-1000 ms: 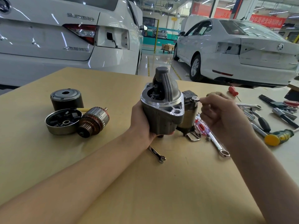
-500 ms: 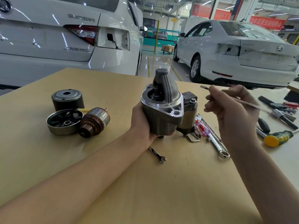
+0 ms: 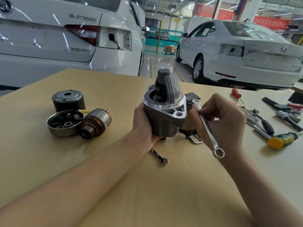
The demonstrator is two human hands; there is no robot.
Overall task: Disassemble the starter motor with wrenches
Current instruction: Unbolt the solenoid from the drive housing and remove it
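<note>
The starter (image 3: pixel 165 112) stands nose-up near the middle of the worktop (image 3: pixel 114 185), gripped from the left side by the left hand (image 3: pixel 144 123), fingers curled under its housing. The right hand (image 3: pixel 219 118) pinches a wrench (image 3: pixel 207 126) by the shank — its upper end sits at the top of the solenoid (image 3: pixel 190 99) behind the housing, its ring end hanging free below the hand. A smaller spanner (image 3: pixel 159 156) lies flat just in front. To the left rest the armature (image 3: pixel 95 122), an end cap (image 3: pixel 64 122) and a dark casing (image 3: pixel 68 100).
</note>
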